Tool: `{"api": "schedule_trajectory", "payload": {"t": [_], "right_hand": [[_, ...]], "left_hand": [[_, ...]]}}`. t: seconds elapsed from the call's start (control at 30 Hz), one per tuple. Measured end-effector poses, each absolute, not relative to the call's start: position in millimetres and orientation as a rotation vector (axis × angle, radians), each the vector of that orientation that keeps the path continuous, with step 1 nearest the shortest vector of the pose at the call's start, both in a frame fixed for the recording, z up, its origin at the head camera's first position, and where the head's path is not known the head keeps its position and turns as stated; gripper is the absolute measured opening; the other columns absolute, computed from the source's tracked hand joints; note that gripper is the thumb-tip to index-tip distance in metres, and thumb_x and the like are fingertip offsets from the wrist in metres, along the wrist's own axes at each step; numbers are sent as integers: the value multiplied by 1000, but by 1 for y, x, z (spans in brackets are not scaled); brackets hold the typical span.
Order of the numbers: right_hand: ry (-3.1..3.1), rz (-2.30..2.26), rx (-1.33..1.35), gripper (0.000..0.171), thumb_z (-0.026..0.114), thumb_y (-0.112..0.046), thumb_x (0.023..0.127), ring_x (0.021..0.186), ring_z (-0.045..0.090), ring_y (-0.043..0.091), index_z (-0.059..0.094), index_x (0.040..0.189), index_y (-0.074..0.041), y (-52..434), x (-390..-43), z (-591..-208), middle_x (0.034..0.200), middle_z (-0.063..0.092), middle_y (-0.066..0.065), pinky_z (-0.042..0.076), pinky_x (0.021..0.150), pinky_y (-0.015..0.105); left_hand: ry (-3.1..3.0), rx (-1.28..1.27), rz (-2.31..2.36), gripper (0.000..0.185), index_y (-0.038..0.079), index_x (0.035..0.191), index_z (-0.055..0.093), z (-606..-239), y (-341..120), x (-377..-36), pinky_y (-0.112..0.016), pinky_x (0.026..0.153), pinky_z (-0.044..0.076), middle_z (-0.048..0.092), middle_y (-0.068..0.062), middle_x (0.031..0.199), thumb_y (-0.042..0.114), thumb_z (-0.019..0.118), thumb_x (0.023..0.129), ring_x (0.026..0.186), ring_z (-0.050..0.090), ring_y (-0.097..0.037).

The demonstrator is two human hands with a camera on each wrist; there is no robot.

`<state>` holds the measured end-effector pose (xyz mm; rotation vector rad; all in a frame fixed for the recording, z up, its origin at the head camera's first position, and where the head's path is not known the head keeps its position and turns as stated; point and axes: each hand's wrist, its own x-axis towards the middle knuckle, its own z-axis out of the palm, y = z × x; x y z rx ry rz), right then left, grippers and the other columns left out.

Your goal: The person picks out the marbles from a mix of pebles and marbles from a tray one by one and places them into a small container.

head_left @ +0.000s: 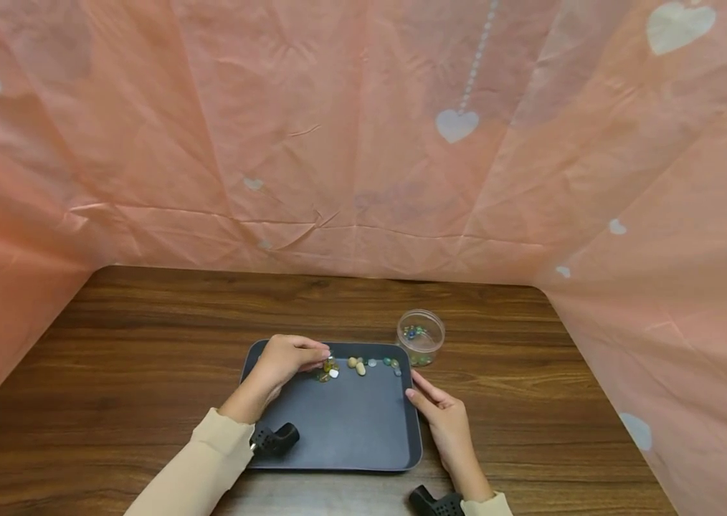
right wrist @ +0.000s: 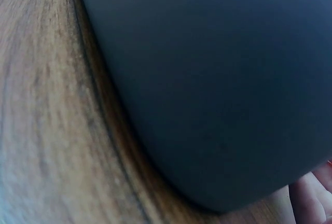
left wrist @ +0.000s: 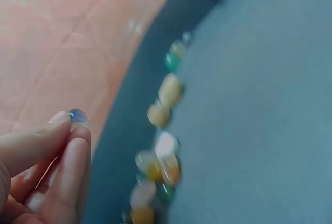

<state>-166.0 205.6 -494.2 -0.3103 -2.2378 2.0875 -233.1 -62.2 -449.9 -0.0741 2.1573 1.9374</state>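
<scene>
Pinching small, round blue bead [left wrist: 77, 115]

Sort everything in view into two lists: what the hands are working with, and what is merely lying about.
In use: left hand pinching a blue bead; mixed stones; dark tray, steadied by the right hand; clear jar holding beads.

Lying about: wooden table; pink heart-print sheet.

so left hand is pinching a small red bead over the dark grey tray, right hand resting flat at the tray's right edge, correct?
Not quite: the small bead is blue, not red, as the left wrist view shows. The left hand pinches it over the dark grey tray; the right hand rests at its right edge.
</scene>
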Motion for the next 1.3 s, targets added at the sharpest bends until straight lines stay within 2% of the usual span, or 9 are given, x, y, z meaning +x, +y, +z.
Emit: {"api": "schedule_trajectory", "payload": {"t": [0.27, 0.47, 0.53, 0.63, 0.7, 0.83, 0.97, 1.2, 1.3], "right_hand": [[-2251, 2073, -324, 41, 74, -17, 89, 109, 62, -7, 67, 128, -5, 207, -164, -493, 132, 64, 9, 52, 85, 15], [-2248, 2090, -327, 41, 75, -18, 89, 110, 63, -5, 67, 128, -6, 207, -162, -493, 131, 65, 9, 53, 84, 17], [-2242, 2091, -323, 41, 75, -18, 89, 110, 62, -5, 67, 128, -6, 207, -162, -493, 132, 65, 9, 53, 85, 16], [-2240, 2093, -315, 41, 74, -17, 90, 110, 62, -6, 67, 128, -5, 206, -162, -493, 132, 65, 9, 52, 86, 15], [-2242, 2092, -309, 40, 74, -16, 90, 111, 61, -7, 67, 128, -4, 205, -162, -493, 132, 64, 9, 51, 87, 15], [-2250, 2083, -301, 40, 73, -15, 90, 110, 61, -8, 67, 127, -4, 203, -163, -494, 132, 65, 9, 50, 88, 14], [-2249, 2081, -294, 40, 73, -15, 90, 110, 61, -8, 67, 127, -3, 202, -164, -495, 132, 65, 10, 50, 88, 14], [-2241, 2090, -298, 39, 74, -12, 89, 107, 64, -5, 67, 126, -3, 201, -164, -496, 131, 65, 12, 53, 86, 16], [-2250, 2074, -294, 40, 74, -13, 88, 107, 63, -6, 68, 126, -3, 201, -164, -496, 131, 65, 11, 52, 86, 16]], "left_hand": [[2006, -34, 2081, 21, -5, 104, 75, -434, -18, -241, -42, 93, 56, 77, -13, 98, 7, 74, 87, 86, 75, -15], [2026, 29, 2074, 21, -2, 104, 76, -429, 21, -246, -44, 92, 56, 77, -14, 99, 12, 75, 88, 92, 75, -19], [2100, 56, 2051, 20, -1, 102, 77, -426, 33, -249, -43, 88, 58, 77, -14, 98, 13, 76, 87, 89, 75, -20], [2276, 109, 1979, 16, 3, 96, 80, -422, 48, -254, -33, 74, 59, 78, -12, 93, 14, 78, 85, 80, 73, -19], [2455, 162, 1873, 12, 7, 91, 81, -419, 57, -256, -26, 64, 53, 78, -9, 89, 16, 79, 84, 75, 70, -16], [2727, 291, 1670, 6, 9, 86, 82, -416, 70, -257, -18, 57, 45, 78, -5, 86, 14, 78, 85, 77, 68, -14], [2891, 411, 1452, 7, 9, 89, 81, -415, 78, -254, -17, 59, 48, 78, -4, 89, 13, 76, 87, 80, 71, -15], [3137, 542, 1002, 8, 13, 91, 81, -418, 87, -249, -26, 73, 57, 78, 0, 92, 14, 73, 88, 85, 72, -14], [3188, 582, 877, 7, 15, 91, 80, -420, 90, -249, -28, 72, 57, 77, 1, 92, 15, 74, 89, 84, 72, -14]]}}
